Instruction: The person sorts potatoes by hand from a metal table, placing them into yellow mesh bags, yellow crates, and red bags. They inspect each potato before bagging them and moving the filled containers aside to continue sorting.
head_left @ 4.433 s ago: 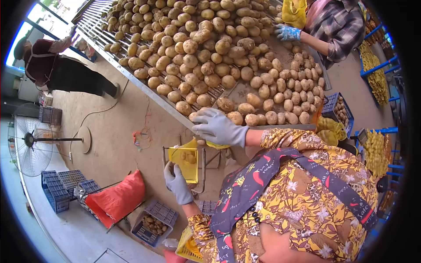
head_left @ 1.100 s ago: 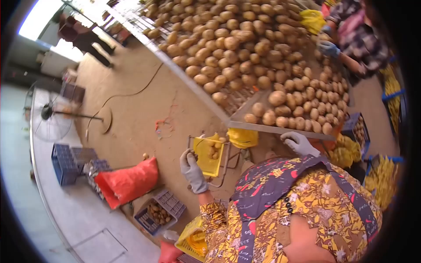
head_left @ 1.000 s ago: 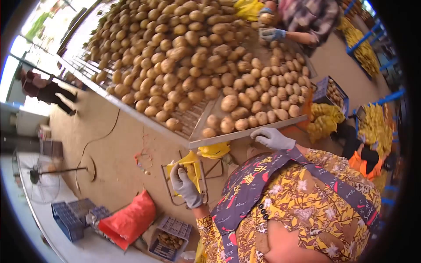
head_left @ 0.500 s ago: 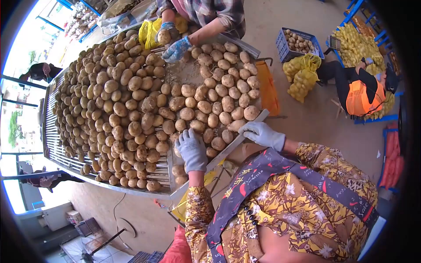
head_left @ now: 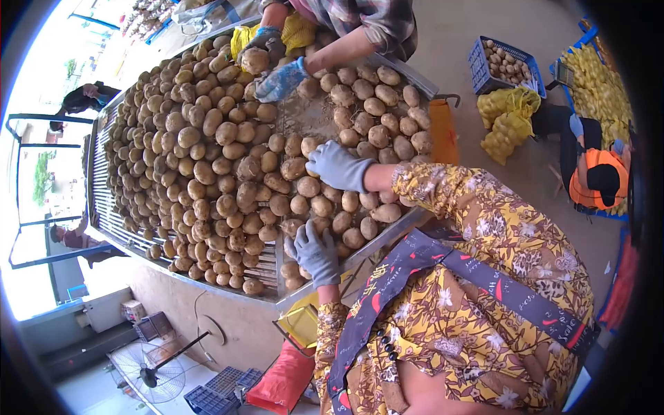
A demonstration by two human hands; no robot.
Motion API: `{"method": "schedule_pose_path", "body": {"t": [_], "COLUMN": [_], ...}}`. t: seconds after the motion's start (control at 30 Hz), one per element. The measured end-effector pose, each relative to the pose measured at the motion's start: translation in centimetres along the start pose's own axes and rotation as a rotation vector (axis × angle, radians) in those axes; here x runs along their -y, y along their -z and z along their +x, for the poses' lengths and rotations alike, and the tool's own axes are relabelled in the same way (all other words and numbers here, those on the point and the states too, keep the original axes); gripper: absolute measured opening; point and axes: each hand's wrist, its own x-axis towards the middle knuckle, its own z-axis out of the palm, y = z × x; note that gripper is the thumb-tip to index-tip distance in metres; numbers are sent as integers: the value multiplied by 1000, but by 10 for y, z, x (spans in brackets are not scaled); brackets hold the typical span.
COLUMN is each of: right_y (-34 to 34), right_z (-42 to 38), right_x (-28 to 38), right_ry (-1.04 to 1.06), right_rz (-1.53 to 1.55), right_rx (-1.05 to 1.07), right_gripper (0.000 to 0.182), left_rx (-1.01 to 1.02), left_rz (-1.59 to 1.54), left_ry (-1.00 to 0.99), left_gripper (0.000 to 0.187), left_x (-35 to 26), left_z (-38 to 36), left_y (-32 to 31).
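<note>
A slatted metal sorting table [head_left: 114, 200] bears a heap of brown potatoes [head_left: 200, 173]. My left hand [head_left: 316, 256], in a grey glove, rests on potatoes near the table's front edge, fingers spread, its tips against a potato [head_left: 291, 227]. Reaching farther over the table, my gloved right hand [head_left: 339, 166] lies palm down on the potatoes, fingers stretched to the left; its palm side is hidden. Close to its fingertips is another potato [head_left: 309, 146].
Across the table a co-worker in blue gloves [head_left: 282, 81] holds a potato [head_left: 255, 60] beside a yellow mesh bag [head_left: 299, 31]. Right, on the floor, are a blue crate [head_left: 477, 67] and filled mesh bags [head_left: 508, 114]. A fan [head_left: 149, 377] stands lower left.
My right hand has left the table's front rim and moved forward and left onto the potatoes. My left hand stays near the front edge. The whole view has shifted slightly.
</note>
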Motion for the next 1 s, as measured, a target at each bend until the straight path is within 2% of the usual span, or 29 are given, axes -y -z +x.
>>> {"method": "schedule_pose_path", "body": {"t": [0.07,0.17,0.23,0.27,0.33,0.37,0.4,0.5,0.53,0.6,0.67,0.7,0.73,0.77,0.8,0.87,1.0], "right_y": [-20,-28,-11,-5,5,10,15,39,41,43,4,33,21,12,-14,-20,-28], "right_z": [16,26,31,28,21,20,17,7,9,20,34,47,44,40,36,31,39], "right_x": [9,6,-7,-13,-25,-30,-36,-42,-40,-33,-12,9,23,43,58,80,72], "right_ry": [24,30,-1,10,-66,-206,-242,-573,-573,-743,-529,-500,-124,-21,89,125,168], "right_rz": [-226,-113,80,82,411,646,769,1956,1956,2142,1521,1172,726,535,285,98,177], "right_rx": [178,184,267,268,202,249,177,221,228,312,352,572,375,344,401,449,503], "right_gripper": [18,16,25,25,37,47,51,41,41,37,39,34,26,25,23,22,24], "left_rx": [-25,-45,-77,-74,-78,-83,-81,-106,-106,-104,-97,-97,-96,-96,-96,-91,-93], "left_rz": [-15,-6,-8,-17,-23,-18,-16,-19,-17,-12,-6,1,9,14,13,18,53], "left_ry": [18,33,38,47,62,70,79,103,112,115,110,110,111,111,107,109,167], "left_gripper": [44,45,46,45,45,44,43,42,42,42,42,43,43,43,43,43,45], "left_x": [-1,0,0,0,1,0,0,2,2,2,4,4,5,6,8,13,10], "left_z": [0,-2,-2,-2,-1,-1,0,0,-1,-1,0,0,0,-1,-1,1,1], "left_y": [-1,-3,-7,-7,-6,-5,-2,-6,-7,-6,-3,-5,-6,-7,-10,-6,-2]}}
